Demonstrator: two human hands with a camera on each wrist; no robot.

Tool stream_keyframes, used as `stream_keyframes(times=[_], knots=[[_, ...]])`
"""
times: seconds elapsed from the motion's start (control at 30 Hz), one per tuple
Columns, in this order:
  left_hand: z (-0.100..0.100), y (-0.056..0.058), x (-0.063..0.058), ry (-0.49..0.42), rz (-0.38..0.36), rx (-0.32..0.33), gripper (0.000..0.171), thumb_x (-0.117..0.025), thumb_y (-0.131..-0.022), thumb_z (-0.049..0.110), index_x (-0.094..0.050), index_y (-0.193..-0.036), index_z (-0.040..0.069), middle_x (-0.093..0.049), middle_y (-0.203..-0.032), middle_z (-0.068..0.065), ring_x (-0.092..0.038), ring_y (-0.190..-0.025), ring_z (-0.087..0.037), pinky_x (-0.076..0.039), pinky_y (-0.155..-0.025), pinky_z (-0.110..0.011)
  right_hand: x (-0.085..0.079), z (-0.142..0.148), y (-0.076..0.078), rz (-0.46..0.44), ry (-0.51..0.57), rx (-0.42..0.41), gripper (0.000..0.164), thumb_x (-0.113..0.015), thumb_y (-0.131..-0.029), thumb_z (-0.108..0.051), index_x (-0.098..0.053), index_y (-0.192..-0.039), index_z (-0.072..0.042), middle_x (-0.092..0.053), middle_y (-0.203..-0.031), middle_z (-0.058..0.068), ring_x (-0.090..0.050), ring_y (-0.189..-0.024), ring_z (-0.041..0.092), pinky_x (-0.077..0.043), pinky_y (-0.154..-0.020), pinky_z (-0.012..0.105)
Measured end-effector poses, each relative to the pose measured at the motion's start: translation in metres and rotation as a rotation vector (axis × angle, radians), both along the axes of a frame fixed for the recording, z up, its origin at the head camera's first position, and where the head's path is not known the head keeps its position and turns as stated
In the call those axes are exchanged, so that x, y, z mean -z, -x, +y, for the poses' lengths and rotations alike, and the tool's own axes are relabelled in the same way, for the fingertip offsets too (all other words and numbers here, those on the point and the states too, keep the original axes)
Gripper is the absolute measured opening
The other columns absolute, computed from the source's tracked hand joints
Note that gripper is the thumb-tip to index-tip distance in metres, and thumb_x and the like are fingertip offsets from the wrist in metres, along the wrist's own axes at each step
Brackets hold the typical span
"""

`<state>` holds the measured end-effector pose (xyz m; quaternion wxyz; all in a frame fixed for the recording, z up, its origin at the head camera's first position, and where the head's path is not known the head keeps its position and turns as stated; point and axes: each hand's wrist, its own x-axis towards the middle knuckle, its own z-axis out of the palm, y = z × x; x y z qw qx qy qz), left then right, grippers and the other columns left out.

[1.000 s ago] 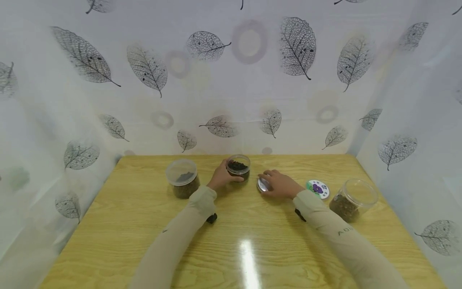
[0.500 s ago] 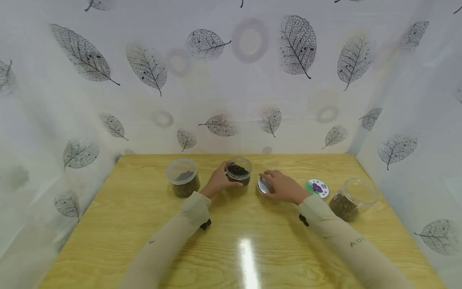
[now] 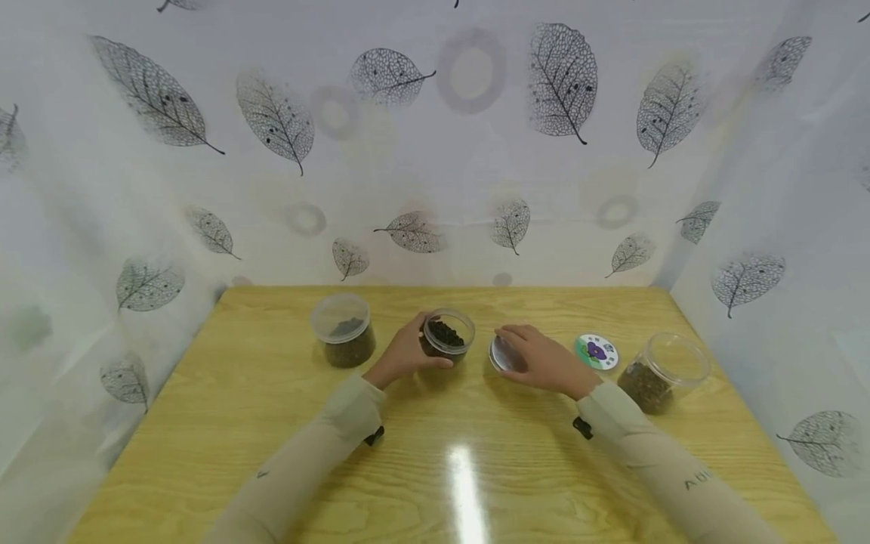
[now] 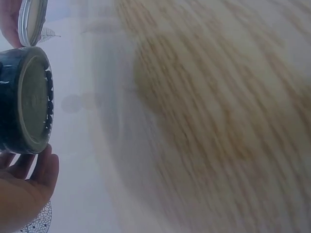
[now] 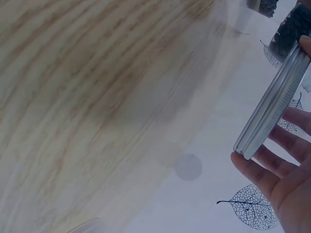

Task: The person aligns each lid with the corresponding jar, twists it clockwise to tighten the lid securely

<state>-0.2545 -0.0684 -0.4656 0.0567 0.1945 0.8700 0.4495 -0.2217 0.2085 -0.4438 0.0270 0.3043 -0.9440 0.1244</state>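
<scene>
In the head view my left hand [image 3: 401, 355] grips a small clear jar [image 3: 443, 349] of dark, dried bits from its left side, thumb in front. The jar's mouth is uncovered. Its round base [image 4: 35, 104] shows in the left wrist view, raised off the table and tipped. To the right, my right hand [image 3: 549, 363] holds a silver metal screw lid [image 3: 504, 353] by its rim. The right wrist view shows the lid's ribbed edge [image 5: 274, 104] between thumb and fingers, held above the table. A gap separates lid and jar.
A larger clear jar [image 3: 349, 349] with brown contents stands left of my left hand. Beyond my right hand lie a round disc with a purple flower [image 3: 596, 352] and another clear jar [image 3: 649, 385], part-filled with brown bits. A leaf-patterned sheet [image 3: 469, 151] closes off the table's back.
My left hand has lifted the small jar and brought it nearer to me, slightly tilted. My right hand has drawn the lid a little to the right and nearer too.
</scene>
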Motion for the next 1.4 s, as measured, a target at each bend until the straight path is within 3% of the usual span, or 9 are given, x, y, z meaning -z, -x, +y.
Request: stream_keyframes(times=[0.57,0.83,1.4], knots=[[-0.003,-0.028,0.0,0.141,0.114,0.094,0.091,-0.088,-0.06,0.036,-0.044,-0.135,0.009,-0.055,-0.128,-0.011,-0.052,-0.119,-0.028,-0.043,-0.102,-0.044,0.001,0.003,-0.016,0.027,0.081,-0.002,0.076,-0.073,-0.079,-0.039,-0.043,-0.139,-0.004,-0.049,-0.137,0.017,-0.049,-0.123,0.033,-0.048,-0.097,0.044],[-0.001,-0.039,0.0,0.156,0.165,0.137,0.09,-0.088,-0.059,0.036,-0.046,-0.133,0.006,-0.058,-0.122,-0.009,-0.055,-0.113,-0.026,-0.044,-0.099,-0.042,0.006,0.003,-0.024,0.062,0.106,-0.029,0.077,-0.074,-0.077,-0.039,-0.044,-0.138,-0.003,-0.05,-0.135,0.018,-0.052,-0.119,0.032,-0.05,-0.093,0.044],[0.0,-0.055,0.001,0.255,0.194,0.172,0.093,-0.087,-0.057,0.045,-0.048,-0.133,0.008,-0.059,-0.123,-0.006,-0.055,-0.114,-0.023,-0.046,-0.097,-0.04,0.007,0.003,-0.033,0.031,0.168,-0.056,0.077,-0.073,-0.078,-0.041,-0.042,-0.14,-0.007,-0.048,-0.138,0.015,-0.048,-0.125,0.031,-0.045,-0.1,0.045]])
